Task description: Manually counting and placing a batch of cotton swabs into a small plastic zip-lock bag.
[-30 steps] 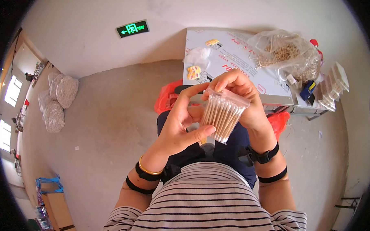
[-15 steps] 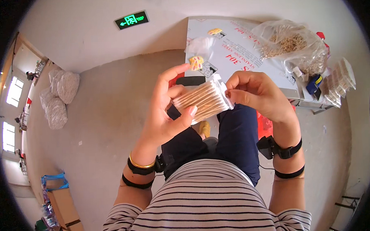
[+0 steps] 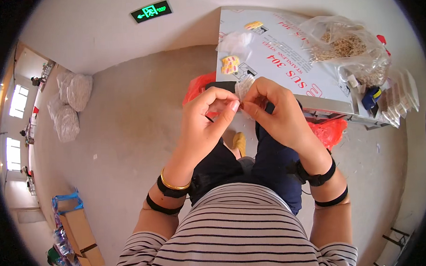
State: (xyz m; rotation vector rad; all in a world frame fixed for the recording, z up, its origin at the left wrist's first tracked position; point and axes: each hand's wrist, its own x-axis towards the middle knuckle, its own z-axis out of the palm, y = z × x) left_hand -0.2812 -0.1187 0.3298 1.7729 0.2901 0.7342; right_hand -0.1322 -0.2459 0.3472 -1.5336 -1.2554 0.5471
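Note:
A small clear plastic bag of cotton swabs [image 3: 244, 87] is between my hands over the table's near left corner, mostly hidden behind my fingers. My left hand [image 3: 207, 118] is closed, its thumb and forefinger pinched at the bag's edge. From the other side, my right hand [image 3: 279, 113] pinches the same edge with thumb and forefinger. The two sets of fingertips almost touch. On the steel-topped table [image 3: 281, 65], just beyond the bag, lies a little pile of yellow patterned cards [image 3: 230, 65].
Clear empty bags [image 3: 238, 41] and another yellow card pile [image 3: 254, 25] lie farther back. At right are a big bag of loose swabs [image 3: 343, 46], a blue-yellow tool [image 3: 372, 97] and filled packs [image 3: 400, 98]. Red plastic bags [image 3: 329, 132] hang below. White sacks [image 3: 71, 105] stand left.
The bag has turned from lying broadside in my left hand to mostly hidden behind my fingers. My left hand has shifted right, and both hands' fingertips have come together at its edge.

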